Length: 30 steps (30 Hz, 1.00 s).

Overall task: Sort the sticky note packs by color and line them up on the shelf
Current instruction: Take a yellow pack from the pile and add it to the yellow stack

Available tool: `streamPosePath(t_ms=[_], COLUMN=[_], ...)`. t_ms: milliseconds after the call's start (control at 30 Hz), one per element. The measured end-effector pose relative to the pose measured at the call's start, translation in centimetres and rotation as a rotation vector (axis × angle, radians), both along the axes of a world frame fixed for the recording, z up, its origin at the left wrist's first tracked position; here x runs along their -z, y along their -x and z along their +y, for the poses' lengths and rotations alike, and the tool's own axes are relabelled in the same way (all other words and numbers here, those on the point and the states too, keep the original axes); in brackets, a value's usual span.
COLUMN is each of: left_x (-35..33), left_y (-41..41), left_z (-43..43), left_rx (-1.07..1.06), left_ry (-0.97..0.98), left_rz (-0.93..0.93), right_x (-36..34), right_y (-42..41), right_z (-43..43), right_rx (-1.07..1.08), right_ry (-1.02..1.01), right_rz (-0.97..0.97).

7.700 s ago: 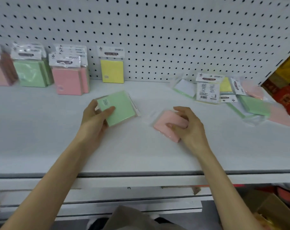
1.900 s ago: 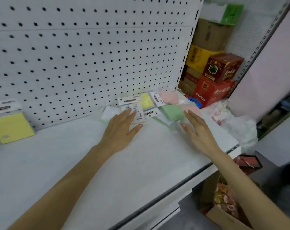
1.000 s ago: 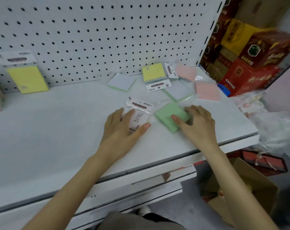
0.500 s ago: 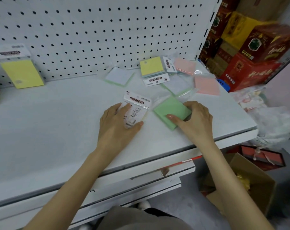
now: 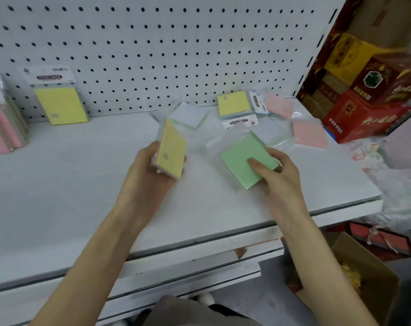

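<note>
Painted shelf (image 5: 58, 208): white, smooth, matt, looks like metal. Perforated pegboard (image 5: 176, 55): same matt white finish. The green pack (image 5: 244, 161) and yellow pack (image 5: 172, 151): matt paper pads under clear, glossy, crinkled plastic film. Stacked red boxes (image 5: 364, 118): printed card, slight sheen. Brown cardboard box (image 5: 369, 274): plain, matt. Thin plastic bag (image 5: 401, 189): translucent, wrinkled.

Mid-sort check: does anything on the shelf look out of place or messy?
Yes. At the right end of the shelf, unsorted packs lie flat and overlapping, colours mixed: a flat yellow pack, a pink pack, a pale pack. The standing yellow pack at the left leans neatly against the pegboard. Nothing looks damaged.
</note>
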State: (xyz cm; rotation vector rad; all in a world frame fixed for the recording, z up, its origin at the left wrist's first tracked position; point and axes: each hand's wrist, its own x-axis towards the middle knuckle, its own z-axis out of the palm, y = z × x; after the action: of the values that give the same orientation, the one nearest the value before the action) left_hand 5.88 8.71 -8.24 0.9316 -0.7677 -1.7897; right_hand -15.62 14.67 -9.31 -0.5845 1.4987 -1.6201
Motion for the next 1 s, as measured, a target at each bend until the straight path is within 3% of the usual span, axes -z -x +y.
streamPosePath(t_ms=[67,167,367,500,700,900,1000], left_x=[-0.2,-0.5,-1.2,-0.5,-0.8,-0.3,-0.1], left_y=[-2.1,-5.3,-12.1,-20.1,-34.5,-47.6,-52.2], left_z=[-0.3,-0.5,-0.4,-0.8,-2.6,-4.1,-4.6], left_rx=[-0.015,-0.034,-0.182,-0.244,-0.364,-0.361,-0.382], left_ry=[-0.15,-0.195,-0.058,0.145,0.351,0.399,0.431], left_rz=[0.251,0.343,0.057,-0.214,-0.479,-0.605,-0.676], right_x=[-0.5,-0.8,-1.1,-1.2,-1.0,-0.4,0.2], right_y=[-1.8,-5.3,-14.3,-21.4,-33.0,-43.8,-48.5], right_z=[-0.8,-2.5,-5.1,-6.3,-8.0,-9.7,-11.3], right_rx=[-0.076,-0.178,-0.351,-0.443,-0.474,-0.591,-0.569], right_ry=[0.041,0.017,-0.014,-0.03,-0.029,0.079,0.102], right_rz=[-0.224,-0.401,-0.463,-0.387,-0.279,-0.078,0.124])
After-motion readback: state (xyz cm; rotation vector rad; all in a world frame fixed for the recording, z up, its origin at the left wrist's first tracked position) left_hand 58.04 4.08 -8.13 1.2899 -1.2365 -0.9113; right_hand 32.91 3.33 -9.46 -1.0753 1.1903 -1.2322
